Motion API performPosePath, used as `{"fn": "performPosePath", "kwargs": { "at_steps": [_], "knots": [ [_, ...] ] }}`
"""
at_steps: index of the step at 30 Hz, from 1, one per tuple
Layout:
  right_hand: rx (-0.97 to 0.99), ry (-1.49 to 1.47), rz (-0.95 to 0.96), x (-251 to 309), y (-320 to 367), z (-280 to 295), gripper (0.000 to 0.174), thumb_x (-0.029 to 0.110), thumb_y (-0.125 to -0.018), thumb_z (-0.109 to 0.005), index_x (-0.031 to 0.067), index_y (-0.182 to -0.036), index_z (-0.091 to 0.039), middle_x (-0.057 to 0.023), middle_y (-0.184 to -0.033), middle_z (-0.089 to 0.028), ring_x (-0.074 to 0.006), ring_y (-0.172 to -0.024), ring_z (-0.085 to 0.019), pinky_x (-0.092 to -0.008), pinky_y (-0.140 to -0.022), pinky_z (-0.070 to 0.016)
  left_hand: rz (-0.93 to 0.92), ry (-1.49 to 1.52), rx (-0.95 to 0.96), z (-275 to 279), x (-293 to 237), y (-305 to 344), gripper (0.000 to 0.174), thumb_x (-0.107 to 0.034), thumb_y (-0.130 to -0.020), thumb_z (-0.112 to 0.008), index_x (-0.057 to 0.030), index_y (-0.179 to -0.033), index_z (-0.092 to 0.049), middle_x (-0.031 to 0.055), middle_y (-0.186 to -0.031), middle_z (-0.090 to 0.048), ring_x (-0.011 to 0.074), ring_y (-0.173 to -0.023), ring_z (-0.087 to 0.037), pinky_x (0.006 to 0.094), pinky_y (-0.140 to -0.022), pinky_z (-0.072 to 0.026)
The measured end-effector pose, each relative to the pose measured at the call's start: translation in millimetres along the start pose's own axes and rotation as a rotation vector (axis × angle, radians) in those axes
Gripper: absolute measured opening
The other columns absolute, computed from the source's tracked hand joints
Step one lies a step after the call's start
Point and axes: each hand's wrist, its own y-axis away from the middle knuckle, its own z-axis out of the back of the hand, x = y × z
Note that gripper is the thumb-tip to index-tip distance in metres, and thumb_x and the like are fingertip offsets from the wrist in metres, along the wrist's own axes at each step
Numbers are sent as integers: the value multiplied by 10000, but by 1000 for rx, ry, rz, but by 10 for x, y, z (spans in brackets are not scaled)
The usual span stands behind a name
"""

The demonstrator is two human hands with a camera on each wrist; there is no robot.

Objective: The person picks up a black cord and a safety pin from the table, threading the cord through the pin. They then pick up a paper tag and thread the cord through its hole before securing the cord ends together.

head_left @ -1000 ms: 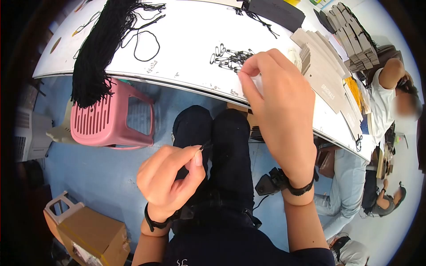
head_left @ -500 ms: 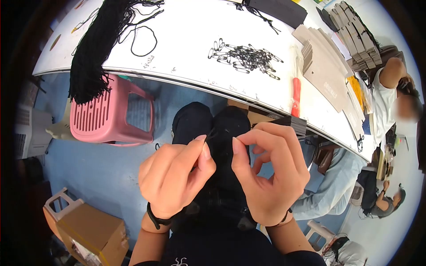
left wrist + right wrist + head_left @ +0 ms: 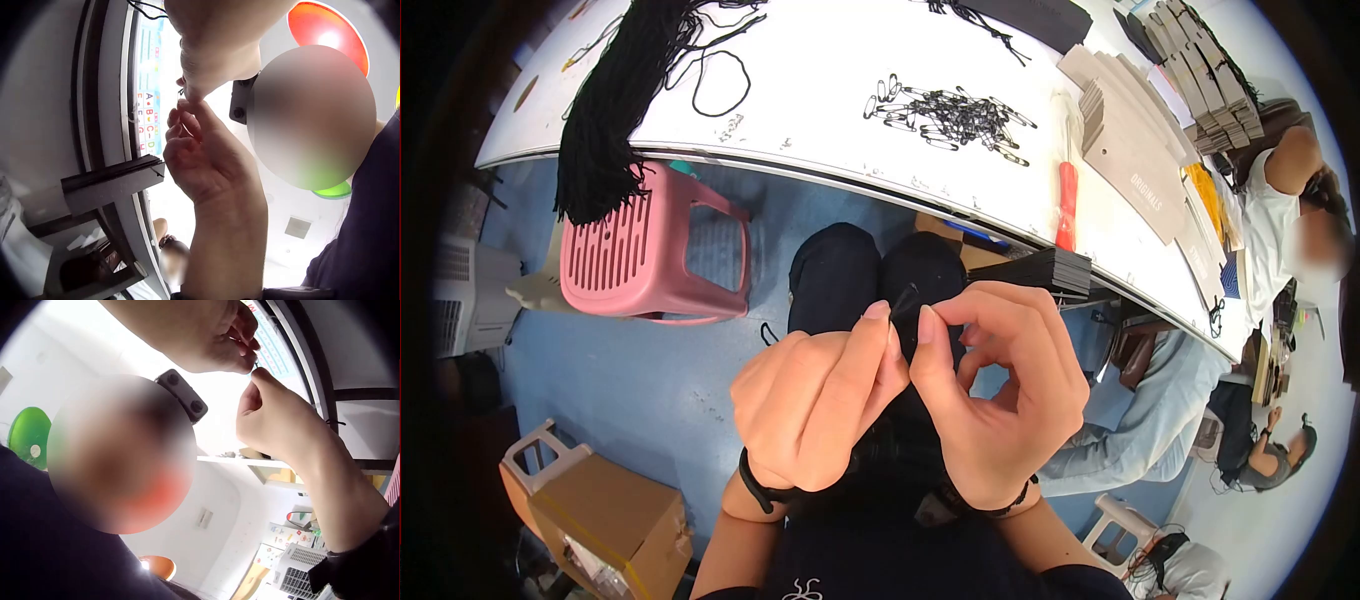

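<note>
Above the lap, the left hand (image 3: 820, 400) pinches a short black cord (image 3: 908, 297) between thumb and forefinger, and a small loop of it sticks up past the fingertips. Right beside it, the right hand (image 3: 1005, 390) has thumb and forefinger together on a small safety pin, almost wholly hidden by the fingertips. From below, the left wrist view shows the left hand (image 3: 209, 156) with its fingertips meeting the other hand's. A dark bit of cord (image 3: 256, 363) shows between both hands in the right wrist view. A pile of black safety pins (image 3: 960, 118) lies on the white table.
A thick bundle of black cords (image 3: 610, 120) hangs over the table edge above a pink stool (image 3: 625, 255). Printed grey cards (image 3: 1135, 185) and a red handle (image 3: 1067, 205) lie to the right. Below the tabletop is a black stack (image 3: 1035, 272). People sit at the right.
The right hand has come back from the safety pin pile to the lap, beside the left hand. The left hand has shifted slightly right and up, so both sets of fingertips now nearly meet.
</note>
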Motion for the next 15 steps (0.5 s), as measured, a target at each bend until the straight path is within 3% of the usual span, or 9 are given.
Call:
{"fn": "performPosePath", "kwargs": {
  "at_steps": [15],
  "knots": [
    [-11,-113,-43,-33,-20,37,216,-69,-622,-717,37,-780,-617,-35,-768,-598,-98,-569,-489,-196,-385,-348,-43,25,-6,-50,11,14,260,45,-633,-725,68,-883,-655,49,-625,-530,131,-453,-467,220,-391,-370]
  ]
}}
